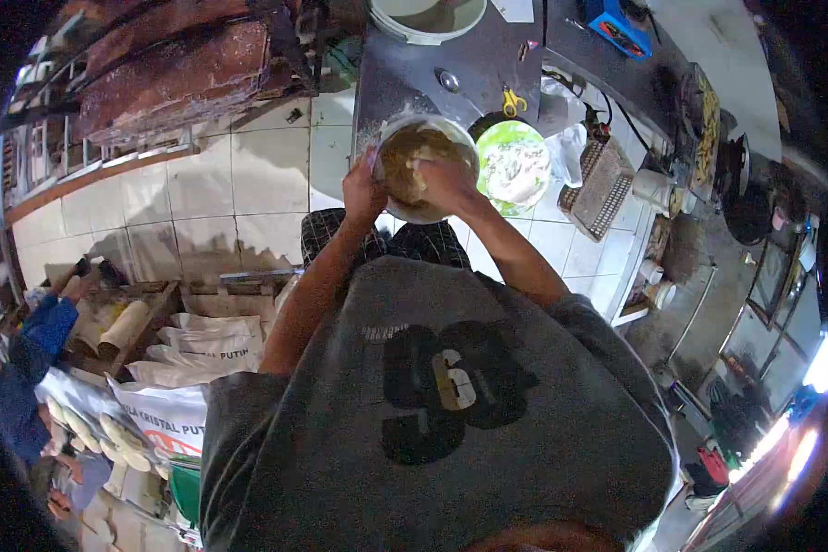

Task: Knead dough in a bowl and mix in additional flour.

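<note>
A round pale bowl (472, 147) sits at the near edge of the dark table, with a brown crumbly mixture (405, 152) inside. My left hand (365, 195) is closed on the bowl's left rim. Inside the bowl, my right hand (443, 186) reaches into the mixture with its fingers curled. Something whitish shows at its fingertips, too small to make out. Just right of the bowl is a green plate (484, 152) bearing white powder (515, 167).
On the dark table (391, 78) lie a metal spoon (449, 81) and yellow scissors (513, 101); a white bucket (423, 37) stands beyond. A perforated crate (598, 189) is at the right. At the left, a person in a blue sleeve (51, 322) works near white printed sacks (207, 345).
</note>
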{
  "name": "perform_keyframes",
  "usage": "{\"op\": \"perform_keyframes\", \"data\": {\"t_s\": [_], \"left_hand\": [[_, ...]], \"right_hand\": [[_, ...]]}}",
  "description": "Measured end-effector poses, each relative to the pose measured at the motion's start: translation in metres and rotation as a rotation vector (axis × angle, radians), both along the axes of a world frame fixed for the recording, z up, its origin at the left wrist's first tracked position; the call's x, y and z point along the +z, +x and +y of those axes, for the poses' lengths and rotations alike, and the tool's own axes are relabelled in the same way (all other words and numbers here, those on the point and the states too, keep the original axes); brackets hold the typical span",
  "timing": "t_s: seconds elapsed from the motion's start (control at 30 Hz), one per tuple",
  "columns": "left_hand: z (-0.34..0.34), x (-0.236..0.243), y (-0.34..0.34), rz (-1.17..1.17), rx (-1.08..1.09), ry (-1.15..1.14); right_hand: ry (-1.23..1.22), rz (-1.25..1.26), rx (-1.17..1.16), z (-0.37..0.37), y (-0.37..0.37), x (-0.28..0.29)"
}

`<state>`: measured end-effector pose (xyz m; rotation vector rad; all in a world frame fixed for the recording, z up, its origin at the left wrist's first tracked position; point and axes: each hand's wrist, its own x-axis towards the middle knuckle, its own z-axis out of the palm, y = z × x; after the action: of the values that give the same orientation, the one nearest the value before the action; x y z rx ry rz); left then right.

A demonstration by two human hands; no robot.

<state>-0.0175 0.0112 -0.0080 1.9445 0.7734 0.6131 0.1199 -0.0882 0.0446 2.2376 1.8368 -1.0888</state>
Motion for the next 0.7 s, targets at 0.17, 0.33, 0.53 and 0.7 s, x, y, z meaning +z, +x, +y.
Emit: {"op": "perform_keyframes", "data": {"t_s": [0.17,0.33,0.53,0.7], "left_hand": [[-0.007,-0.012,-0.001,0.062,0.085,-0.114],[-0.018,-0.019,-0.002,0.076,0.18,-0.045],[-0.014,-0.006,0.005,0.132,0.186,-0.027],[0.002,0.021,0.0,0.209,0.116,-0.186]], "right_hand": [[0.037,-0.397,-0.078,0.015,0.01,-0.027],[-0.196,-0.033,-0.555,-0.011,0.013,-0.059],[-0.045,1.298,-1.685,-0.03,-0.016,-0.108],[0.448,1.221,-1.427,-0.022,-0.009,-0.068]]}}
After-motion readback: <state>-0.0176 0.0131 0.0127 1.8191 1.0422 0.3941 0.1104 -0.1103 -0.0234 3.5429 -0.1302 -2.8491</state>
